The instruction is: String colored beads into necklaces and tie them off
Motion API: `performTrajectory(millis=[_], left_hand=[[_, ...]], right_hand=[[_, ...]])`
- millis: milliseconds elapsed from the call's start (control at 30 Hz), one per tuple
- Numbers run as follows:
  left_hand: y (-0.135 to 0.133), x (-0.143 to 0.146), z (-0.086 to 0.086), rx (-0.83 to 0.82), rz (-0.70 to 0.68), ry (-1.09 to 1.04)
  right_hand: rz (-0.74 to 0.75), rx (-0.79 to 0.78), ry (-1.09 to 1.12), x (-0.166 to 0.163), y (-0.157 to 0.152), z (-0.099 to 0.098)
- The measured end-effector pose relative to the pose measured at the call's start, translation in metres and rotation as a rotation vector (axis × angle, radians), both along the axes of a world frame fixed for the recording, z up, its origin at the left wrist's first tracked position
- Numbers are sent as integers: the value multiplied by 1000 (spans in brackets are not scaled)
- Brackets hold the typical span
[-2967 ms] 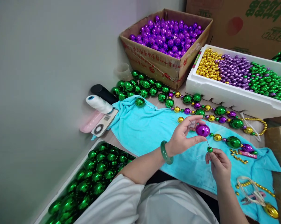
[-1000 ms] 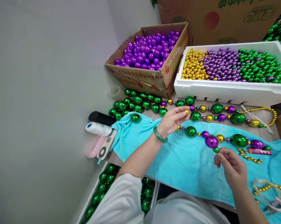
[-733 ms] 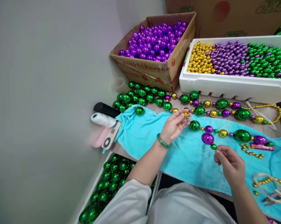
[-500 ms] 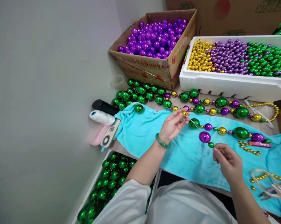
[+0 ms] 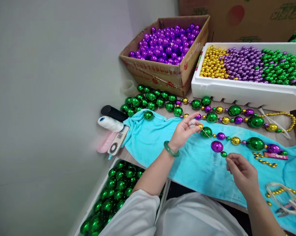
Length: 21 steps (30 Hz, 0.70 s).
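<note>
My left hand (image 5: 183,132) pinches a small gold bead (image 5: 200,126) at the tip of a thin needle over the turquoise towel (image 5: 160,141). On the needle's thread sit a large purple bead (image 5: 217,146) and a small green bead (image 5: 224,154). My right hand (image 5: 241,173) pinches the thread just below the green bead. A strung run of green, purple and gold beads (image 5: 254,143) lies on the towel to the right.
A cardboard box (image 5: 160,70) of purple beads and a white foam box (image 5: 246,93) of gold, purple and green beads stand behind. Loose green beads (image 5: 148,98), thread spools (image 5: 110,123) and finished strands (image 5: 233,111) lie around. A tray of green beads (image 5: 108,196) sits low left.
My left hand let go of the large purple bead, reached out to the bead strands and came back pinching a small gold bead at the needle tip. My right hand stayed on the thread.
</note>
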State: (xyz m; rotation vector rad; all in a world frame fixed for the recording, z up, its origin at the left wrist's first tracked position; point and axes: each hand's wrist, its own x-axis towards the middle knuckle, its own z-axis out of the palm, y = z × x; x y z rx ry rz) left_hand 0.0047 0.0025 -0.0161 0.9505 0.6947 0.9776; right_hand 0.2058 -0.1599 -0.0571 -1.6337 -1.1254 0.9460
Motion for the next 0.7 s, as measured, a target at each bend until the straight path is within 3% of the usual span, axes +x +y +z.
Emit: performTrajectory(millis=[167,333,433,533,633,700], left_hand=[[-13,12,0,-63,-161,69],[-21,22,-9,-54,-151,115],[-23,25,-12,-11,-135,149],[-23,22,-8,108,-196,183],[-12,6,1,330,-385,323],[7,-14,6,416,-371,491]], right_hand=[[-63,-87,68,-5,8,0],[-140,-134,96,-7,15,0],[-109,-187,123,-2,16,-8],[-40,-241,180,2,15,-15],[-1,-240,178,2,15,-17],[-4,-190,138,3,14,-15]])
